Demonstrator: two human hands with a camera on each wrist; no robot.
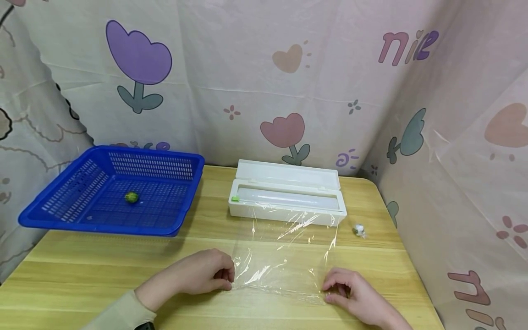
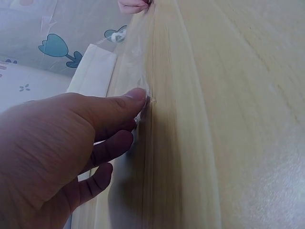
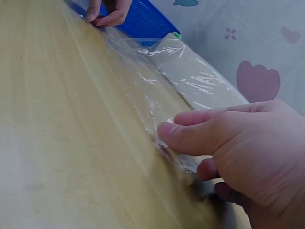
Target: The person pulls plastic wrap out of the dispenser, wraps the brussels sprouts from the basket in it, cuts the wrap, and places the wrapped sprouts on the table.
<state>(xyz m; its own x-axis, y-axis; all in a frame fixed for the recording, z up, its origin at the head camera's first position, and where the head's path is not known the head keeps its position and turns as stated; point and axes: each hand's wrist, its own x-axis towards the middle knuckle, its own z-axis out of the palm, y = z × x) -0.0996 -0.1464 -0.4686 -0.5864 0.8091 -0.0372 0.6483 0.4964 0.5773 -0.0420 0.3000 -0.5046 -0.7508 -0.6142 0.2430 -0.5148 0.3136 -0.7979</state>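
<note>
A sheet of clear plastic wrap [image 1: 284, 261] stretches from a white dispenser box [image 1: 288, 216] toward the front of the table. My left hand [image 1: 206, 272] pinches its near left corner between thumb and fingers. At the near right corner, my right hand [image 1: 356, 295] pinches the wrap the same way. The box lid [image 1: 288, 174] is raised at the back, and the roll [image 1: 288, 198] lies inside. In the left wrist view the film's edge shows at the thumb tip [image 2: 138, 94]. The right wrist view shows the wrap [image 3: 143, 90] running between both hands.
A blue plastic basket [image 1: 187, 197] stands at the back left with a small green-yellow ball-like item [image 1: 131, 197] in it. Right of the box lies a small crumpled, clear-and-white wrapped item [image 1: 359, 230]. A green slider [image 1: 235, 199] sits on the box's left end. Printed curtains [image 1: 231, 55] enclose the wooden table [image 1: 123, 261].
</note>
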